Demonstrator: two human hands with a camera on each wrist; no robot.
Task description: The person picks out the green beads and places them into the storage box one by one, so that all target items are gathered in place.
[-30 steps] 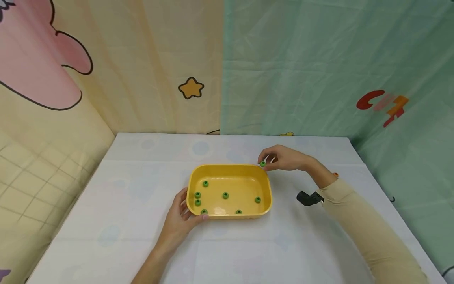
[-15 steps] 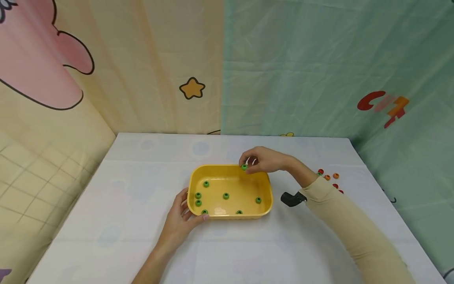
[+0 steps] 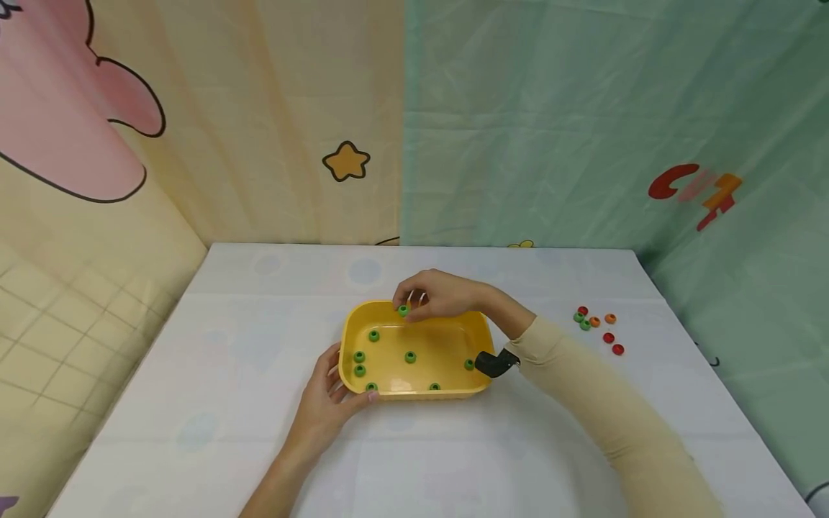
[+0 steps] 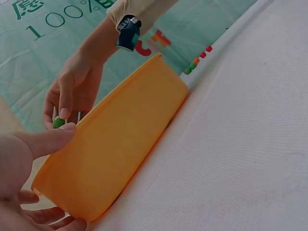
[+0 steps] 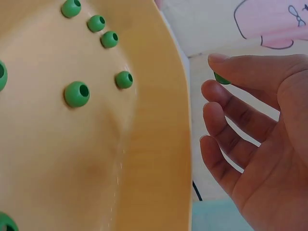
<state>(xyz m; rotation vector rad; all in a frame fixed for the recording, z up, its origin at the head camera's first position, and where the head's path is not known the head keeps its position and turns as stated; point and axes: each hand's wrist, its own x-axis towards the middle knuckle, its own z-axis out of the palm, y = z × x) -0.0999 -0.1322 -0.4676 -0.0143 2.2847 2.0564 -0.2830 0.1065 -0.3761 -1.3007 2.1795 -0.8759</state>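
Note:
A yellow tray point(image 3: 447, 338) stands on the table, with several green beads point(image 3: 411, 357) spread over its floor. My left hand point(image 3: 327, 403) grips the tray's left front corner, thumb over the rim; the left wrist view shows the fingers point(image 4: 45, 214) low on the outer wall. Above the tray's far rim, my right hand point(image 3: 443, 293) pinches one green bead point(image 3: 404, 311) between thumb and forefinger. In the right wrist view that bead point(image 5: 222, 79) is mostly hidden by the thumb, and the other fingers are spread and slightly bent.
Right of the tray lies a loose group of red point(image 3: 609, 337), orange point(image 3: 611, 318) and green beads point(image 3: 586, 325). A black wrist device point(image 3: 497, 363) hangs at the right sleeve, overlapping the tray's right rim. Printed curtains point(image 3: 518, 129) stand behind the table point(image 3: 246, 345).
My right hand has moved left along the tray's far rim with the green bead pinched. The bead group at right has come into full view. My left hand has stayed on the tray.

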